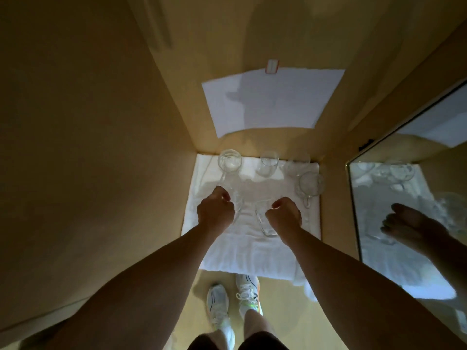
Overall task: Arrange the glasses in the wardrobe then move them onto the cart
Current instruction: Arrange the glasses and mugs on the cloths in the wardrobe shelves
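We are arranging: our left hand (214, 210) grips a glass (236, 205), our right hand (284, 214) grips another glass (265, 223), mid-towel (252, 248). Next, set them toward twelve o'clock, gently.

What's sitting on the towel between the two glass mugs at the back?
In the head view, a stemless glass stands between the left mug and the right mug, on the white towel.

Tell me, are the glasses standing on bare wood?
No, the glasses stand on a white towel spread over the wardrobe's shelf.
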